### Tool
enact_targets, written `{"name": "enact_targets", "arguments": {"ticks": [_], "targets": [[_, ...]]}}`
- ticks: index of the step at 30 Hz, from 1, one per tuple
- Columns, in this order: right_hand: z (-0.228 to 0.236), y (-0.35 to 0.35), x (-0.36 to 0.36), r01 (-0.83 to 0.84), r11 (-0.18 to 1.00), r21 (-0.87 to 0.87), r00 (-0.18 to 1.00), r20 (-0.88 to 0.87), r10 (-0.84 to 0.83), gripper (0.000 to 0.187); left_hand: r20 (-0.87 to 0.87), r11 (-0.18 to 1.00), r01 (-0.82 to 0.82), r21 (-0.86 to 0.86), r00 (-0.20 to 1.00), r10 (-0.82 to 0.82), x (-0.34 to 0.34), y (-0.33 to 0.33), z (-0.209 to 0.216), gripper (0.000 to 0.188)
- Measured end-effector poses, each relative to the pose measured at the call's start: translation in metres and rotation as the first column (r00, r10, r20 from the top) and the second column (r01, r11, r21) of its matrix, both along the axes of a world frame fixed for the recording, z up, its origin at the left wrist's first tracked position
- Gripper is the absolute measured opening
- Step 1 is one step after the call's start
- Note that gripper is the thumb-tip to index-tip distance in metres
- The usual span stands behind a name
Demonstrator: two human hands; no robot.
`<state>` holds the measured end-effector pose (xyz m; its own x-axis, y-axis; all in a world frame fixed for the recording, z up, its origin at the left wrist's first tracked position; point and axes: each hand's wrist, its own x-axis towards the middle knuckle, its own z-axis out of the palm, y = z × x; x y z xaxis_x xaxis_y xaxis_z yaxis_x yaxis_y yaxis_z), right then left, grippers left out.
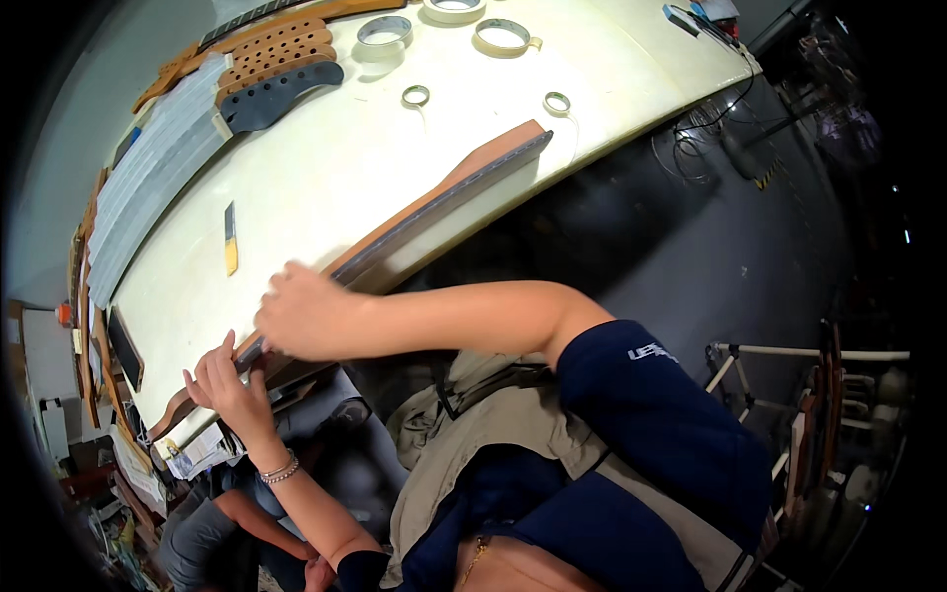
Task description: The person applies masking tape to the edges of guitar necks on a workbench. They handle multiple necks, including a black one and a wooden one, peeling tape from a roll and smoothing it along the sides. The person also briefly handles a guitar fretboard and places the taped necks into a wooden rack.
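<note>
A brown wooden guitar neck (419,210) lies on its side at a slant along the near edge of the table, its dark fingerboard edge turned toward me. My left hand (233,387) is closed round its lower left part, thumb on the near side and fingers over the wood. Just to the right, my right hand (308,314) is curled into a fist against the neck, knuckles up. What its fingers pinch, if anything, is hidden under the hand. A cutter knife (232,255) with a yellow handle lies on the table beyond my hands.
Tape rolls (503,37) and smaller rolls (415,96) lie on the white table (414,148). At the far left, several guitar necks (281,54) lie beside grey-covered strips (163,168). Another person's arm (261,528) shows below the table at lower left; a rack (789,352) stands at right.
</note>
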<state>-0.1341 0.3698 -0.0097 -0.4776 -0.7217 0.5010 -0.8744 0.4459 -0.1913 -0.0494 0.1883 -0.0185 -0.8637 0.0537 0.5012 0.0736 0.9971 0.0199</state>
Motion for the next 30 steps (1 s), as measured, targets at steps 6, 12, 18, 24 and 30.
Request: {"name": "enact_targets", "arguments": {"ticks": [6, 12, 18, 24, 30], "targets": [[0.026, 0.201, -0.04, 0.371, 0.917, 0.146, 0.912, 0.13, -0.39, 0.011, 0.039, 1.0, 0.001, -0.021, 0.999, 0.0, -0.003, -0.005, 0.01, 0.037], [0.006, 0.306, -0.073, 0.834, 0.545, -0.08, 0.511, -0.257, -0.82, 0.014, -0.019, 0.999, 0.007, -0.05, 1.0, -0.008, -0.012, -0.005, 0.004, 0.033], [-0.007, 0.315, -0.057, 0.75, 0.247, -0.614, 0.627, 0.538, -0.564, 0.01, -0.046, 1.0, 0.008, 0.011, 0.999, -0.008, -0.017, 0.016, 0.01, 0.031], [0.014, 0.282, 0.012, 0.771, -0.07, -0.634, 0.511, 0.548, 0.663, 0.022, -0.224, 0.998, -0.026, 0.058, 0.974, 0.038, -0.03, 0.064, 0.008, 0.038], [0.026, 0.205, 0.03, 0.295, 0.712, -0.638, 0.854, 0.51, 0.104, 0.018, -0.303, 0.923, 0.037, 0.382, 0.949, 0.087, -0.028, 0.084, -0.014, 0.038]]}}
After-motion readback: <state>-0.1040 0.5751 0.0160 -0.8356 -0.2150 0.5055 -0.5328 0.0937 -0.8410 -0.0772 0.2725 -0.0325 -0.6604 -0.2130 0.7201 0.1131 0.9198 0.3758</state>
